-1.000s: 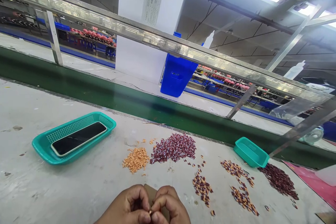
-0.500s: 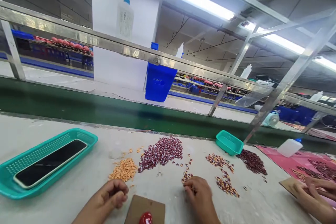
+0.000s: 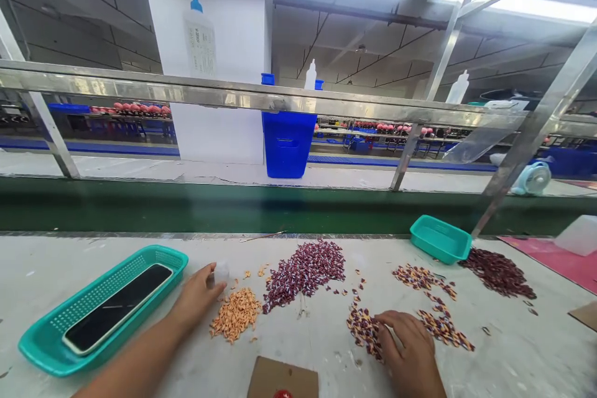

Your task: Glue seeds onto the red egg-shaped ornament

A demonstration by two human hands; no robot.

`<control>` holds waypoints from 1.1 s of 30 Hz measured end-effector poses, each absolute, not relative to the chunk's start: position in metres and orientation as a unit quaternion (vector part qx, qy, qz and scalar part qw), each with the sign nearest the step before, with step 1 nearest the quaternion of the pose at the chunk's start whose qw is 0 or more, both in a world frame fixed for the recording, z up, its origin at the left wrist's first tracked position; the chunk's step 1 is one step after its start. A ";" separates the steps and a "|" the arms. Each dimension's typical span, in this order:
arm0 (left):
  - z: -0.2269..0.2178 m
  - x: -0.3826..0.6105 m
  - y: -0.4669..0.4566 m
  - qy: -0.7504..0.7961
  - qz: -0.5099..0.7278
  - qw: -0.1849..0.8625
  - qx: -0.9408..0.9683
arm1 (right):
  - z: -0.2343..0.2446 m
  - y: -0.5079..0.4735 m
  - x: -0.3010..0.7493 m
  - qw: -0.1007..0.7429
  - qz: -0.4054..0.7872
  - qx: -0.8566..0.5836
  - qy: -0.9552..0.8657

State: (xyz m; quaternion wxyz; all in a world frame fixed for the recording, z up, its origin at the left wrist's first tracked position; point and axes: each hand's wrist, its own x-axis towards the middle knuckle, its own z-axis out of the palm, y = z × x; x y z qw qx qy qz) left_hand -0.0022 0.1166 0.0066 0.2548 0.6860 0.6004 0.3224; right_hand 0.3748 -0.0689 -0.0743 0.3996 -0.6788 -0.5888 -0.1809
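Note:
My left hand (image 3: 198, 295) has its thumb and fingers around a small translucent container (image 3: 222, 272), just behind a pile of orange curved pieces (image 3: 237, 314). My right hand (image 3: 410, 348) reaches over the table with thumb and forefinger apart, the fingertips at the edge of a small heap of purple-and-yellow pieces (image 3: 364, 328). Between the hands, at the bottom edge, lies a brown cardboard piece (image 3: 270, 378) with a glossy red object (image 3: 283, 393) on it, mostly cut off. Farther back is a larger pile of purple-and-white pieces (image 3: 305, 270).
At left, a green perforated basket (image 3: 41, 348) holds a phone-like black slab (image 3: 119, 308). More two-tone pieces (image 3: 445, 329), a small green tray (image 3: 441, 239) and a dark red pile (image 3: 499, 270) lie right. A metal frame (image 3: 349, 102) crosses behind the table.
My left hand has moved forward from beside the cardboard to the translucent container. My right hand has opened out at the two-tone heap. The view has turned and levelled; the neighbouring person's hands have left it.

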 end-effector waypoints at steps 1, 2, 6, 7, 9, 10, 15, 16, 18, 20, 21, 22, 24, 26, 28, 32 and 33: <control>0.007 -0.001 0.118 0.597 0.313 0.245 0.697 | -0.073 -0.071 0.374 0.400 -0.178 -0.679 -0.589; 0.008 -0.001 0.117 0.591 0.305 0.236 0.708 | -0.072 -0.072 0.374 0.401 -0.175 -0.678 -0.590; 0.011 -0.003 0.091 0.547 0.281 0.202 0.762 | -0.068 -0.076 0.372 0.405 -0.155 -0.680 -0.592; 0.009 -0.003 0.080 0.535 0.277 0.193 0.775 | -0.067 -0.076 0.371 0.408 -0.149 -0.680 -0.590; 0.003 -0.005 0.055 0.457 0.270 0.139 0.836 | -0.065 -0.076 0.369 0.418 -0.140 -0.679 -0.587; -0.001 -0.005 0.043 0.411 0.281 0.096 0.862 | -0.064 -0.077 0.368 0.421 -0.134 -0.678 -0.587; -0.007 0.002 0.000 0.332 0.254 0.001 0.908 | -0.059 -0.078 0.364 0.444 -0.113 -0.669 -0.585; -0.006 0.003 -0.004 0.330 0.242 -0.007 0.912 | -0.058 -0.078 0.364 0.450 -0.112 -0.667 -0.583; -0.003 0.006 -0.007 0.327 0.225 -0.021 0.917 | -0.056 -0.079 0.363 0.457 -0.112 -0.665 -0.579; 0.000 0.008 -0.007 0.325 0.212 -0.034 0.921 | -0.055 -0.079 0.362 0.462 -0.116 -0.665 -0.575; 0.001 0.009 -0.007 0.323 0.207 -0.041 0.923 | -0.054 -0.080 0.362 0.464 -0.116 -0.664 -0.575; 0.003 0.009 -0.006 0.320 0.202 -0.047 0.925 | -0.053 -0.080 0.361 0.466 -0.117 -0.663 -0.574; 0.005 0.010 -0.006 0.314 0.193 -0.056 0.928 | -0.052 -0.080 0.360 0.468 -0.116 -0.661 -0.575; 0.006 0.010 -0.006 0.312 0.186 -0.060 0.930 | -0.051 -0.080 0.359 0.469 -0.115 -0.659 -0.577; 0.008 0.010 -0.006 0.311 0.181 -0.063 0.931 | -0.051 -0.080 0.359 0.470 -0.114 -0.657 -0.578; 0.012 0.013 -0.005 0.301 0.178 -0.071 0.934 | -0.051 -0.079 0.359 0.474 -0.112 -0.653 -0.579; 0.013 0.014 -0.005 0.301 0.177 -0.072 0.934 | -0.052 -0.079 0.360 0.475 -0.112 -0.652 -0.580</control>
